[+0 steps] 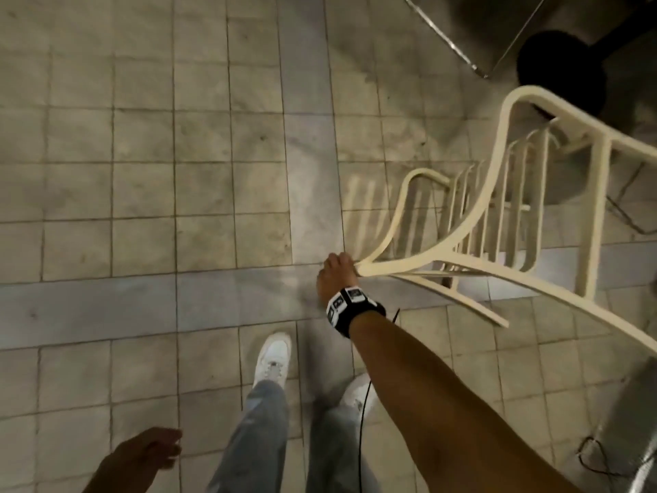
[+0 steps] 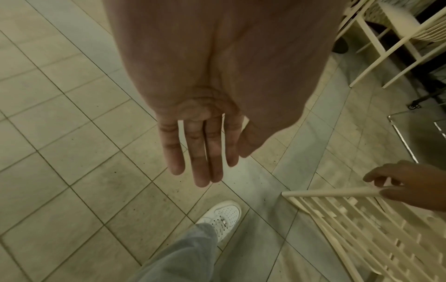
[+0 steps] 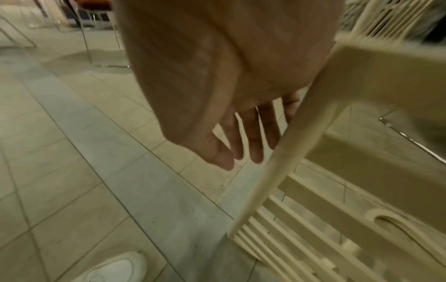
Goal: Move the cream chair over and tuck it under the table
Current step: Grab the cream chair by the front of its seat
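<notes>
The cream slatted chair stands to my right, seen from behind and above. My right hand is at the left end of its top rail. In the right wrist view the fingers are straight, and the chair's rail runs along the little-finger side. The left wrist view shows the right hand lying over the end of the chair's rail. My left hand hangs free low on the left, fingers straight, holding nothing. A black round base sits beyond the chair; I cannot tell if it is the table's.
Tiled floor spreads out to the left and ahead. A clear panel with a metal edge stands at the top right. A second cream chair is nearby. My white shoe steps forward. Thin cables lie on the floor at right.
</notes>
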Demonstrator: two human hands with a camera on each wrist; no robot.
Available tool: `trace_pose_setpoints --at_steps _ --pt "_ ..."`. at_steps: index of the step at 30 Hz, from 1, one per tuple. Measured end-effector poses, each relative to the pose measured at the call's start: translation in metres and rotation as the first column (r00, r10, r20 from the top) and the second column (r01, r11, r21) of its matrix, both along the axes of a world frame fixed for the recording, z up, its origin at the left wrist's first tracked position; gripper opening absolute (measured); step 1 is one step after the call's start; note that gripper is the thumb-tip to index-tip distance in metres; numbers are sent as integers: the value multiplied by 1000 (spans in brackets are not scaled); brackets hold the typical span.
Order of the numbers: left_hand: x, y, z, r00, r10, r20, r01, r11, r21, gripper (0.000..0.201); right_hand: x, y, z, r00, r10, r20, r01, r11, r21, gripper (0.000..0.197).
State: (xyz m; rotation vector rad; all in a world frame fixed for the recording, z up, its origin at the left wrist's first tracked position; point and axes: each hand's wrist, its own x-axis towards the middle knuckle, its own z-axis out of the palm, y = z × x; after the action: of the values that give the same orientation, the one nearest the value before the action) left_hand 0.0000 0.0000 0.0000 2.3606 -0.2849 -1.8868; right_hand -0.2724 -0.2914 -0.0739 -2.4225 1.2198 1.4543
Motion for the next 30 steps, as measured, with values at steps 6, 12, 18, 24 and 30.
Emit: trace_pose_setpoints --at_steps 6,12,18,24,30 --pt "-22 -13 -39 998 -38 -42 41 997 69 17 8 -26 -52 970 -71 -232 90 993 71 26" --pt "-32 -8 -70 977 -211 -19 212 974 85 18 -1 -37 -65 939 -130 -317 199 960 196 27" --pt "-54 -43 -88 897 -442 -23 442 897 -2 21 -6 -40 -60 978 -50 -205 85 982 169 26" --pt "-114 -132 -85 616 -781 109 787 604 -125 35 -40 -27 -1 989 -58 -139 57 998 -7 30" --pt "-190 -226 -86 519 -825 224 844 452 -290 47 -81 -21 94 976 -204 80 208 977 -50 23"
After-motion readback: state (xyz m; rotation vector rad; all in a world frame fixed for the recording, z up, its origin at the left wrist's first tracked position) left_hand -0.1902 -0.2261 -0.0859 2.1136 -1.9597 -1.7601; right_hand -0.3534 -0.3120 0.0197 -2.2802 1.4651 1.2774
